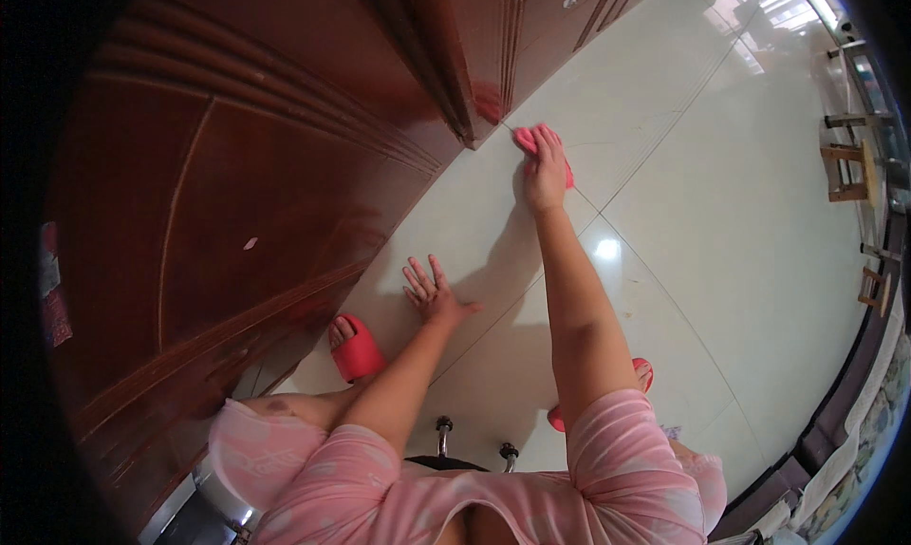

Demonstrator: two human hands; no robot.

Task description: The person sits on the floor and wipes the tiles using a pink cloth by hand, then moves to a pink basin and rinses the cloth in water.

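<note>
My right hand [545, 179] reaches far forward and presses a pink cloth [568, 172] onto the pale tiled floor [683, 241], by the corner of the dark red wooden panelling. Part of the cloth is covered by the palm, and its edges show past the fingers. Closer to me, my left hand [436, 303] has its fingers spread and holds nothing. It is low over the floor or resting on it; I cannot tell which.
Dark red wooden panelling [275, 203] runs along the left side. Red slippers [359, 351] are on my feet. Chrome caster legs [443, 436] show beneath me. Small wooden stools [849, 173] and a dark-framed sofa [835, 422] line the right.
</note>
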